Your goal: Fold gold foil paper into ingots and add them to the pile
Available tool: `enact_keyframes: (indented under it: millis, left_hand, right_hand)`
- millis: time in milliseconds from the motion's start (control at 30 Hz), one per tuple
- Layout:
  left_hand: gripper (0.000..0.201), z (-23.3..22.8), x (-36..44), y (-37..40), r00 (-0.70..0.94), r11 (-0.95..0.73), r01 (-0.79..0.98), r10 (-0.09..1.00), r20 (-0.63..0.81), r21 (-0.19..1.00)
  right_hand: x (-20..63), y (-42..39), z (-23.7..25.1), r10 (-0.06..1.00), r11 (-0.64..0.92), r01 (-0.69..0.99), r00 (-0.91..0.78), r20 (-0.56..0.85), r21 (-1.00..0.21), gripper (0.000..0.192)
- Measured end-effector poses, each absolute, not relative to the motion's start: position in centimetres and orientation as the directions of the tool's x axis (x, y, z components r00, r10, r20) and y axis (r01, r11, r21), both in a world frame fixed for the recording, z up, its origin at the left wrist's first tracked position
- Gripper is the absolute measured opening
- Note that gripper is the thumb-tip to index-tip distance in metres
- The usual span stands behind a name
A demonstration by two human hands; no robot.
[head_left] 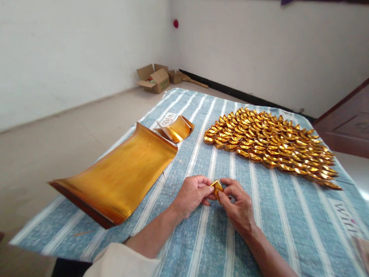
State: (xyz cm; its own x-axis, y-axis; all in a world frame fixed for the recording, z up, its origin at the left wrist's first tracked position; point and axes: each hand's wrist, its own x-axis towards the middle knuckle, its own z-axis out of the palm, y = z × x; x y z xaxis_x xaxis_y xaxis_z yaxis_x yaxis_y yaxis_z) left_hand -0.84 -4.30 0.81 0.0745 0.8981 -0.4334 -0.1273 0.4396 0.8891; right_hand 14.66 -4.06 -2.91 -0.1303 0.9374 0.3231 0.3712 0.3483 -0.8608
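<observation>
Between both hands, above the striped cloth, is a small piece of folded gold foil paper. My left hand pinches its left side with thumb and fingers. On the other side, my right hand grips the same piece, the thumb pressed against its front. To the left lies a large stack of gold foil paper with curled ends. Behind that stack sits a smaller curled piece of gold foil. Many folded gold paper ingots stand in tight rows at the right back.
A blue and white striped cloth covers the table. Beyond it, an open cardboard box and a smaller box rest on the floor by the wall. A dark wooden panel stands at the right.
</observation>
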Motion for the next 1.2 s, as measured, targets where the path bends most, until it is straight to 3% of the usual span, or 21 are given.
enact_keyframes:
  millis: [333, 767, 1200]
  left_hand:
    - [0.013, 0.85, -1.15, -4.33, 0.112, 0.443, -0.127, 0.896, -0.430, 0.888]
    - [0.018, 0.57, -1.35, -4.22, 0.093, 0.436, -0.153, 0.900, -0.426, 0.887]
    - [0.022, 0.72, -1.31, -4.10, 0.092, 0.356, -0.173, 0.934, -0.345, 0.918]
  right_hand:
    - [14.58, -4.01, -2.69, 0.942, 0.336, 0.362, -0.126, 0.312, -0.869, 0.024]
    - [15.23, -3.60, -3.01, 0.898, 0.417, 0.281, -0.277, 0.343, -0.864, 0.017]
    - [14.77, -3.54, -3.62, 0.901, 0.416, 0.249, -0.241, 0.360, -0.875, 0.016]
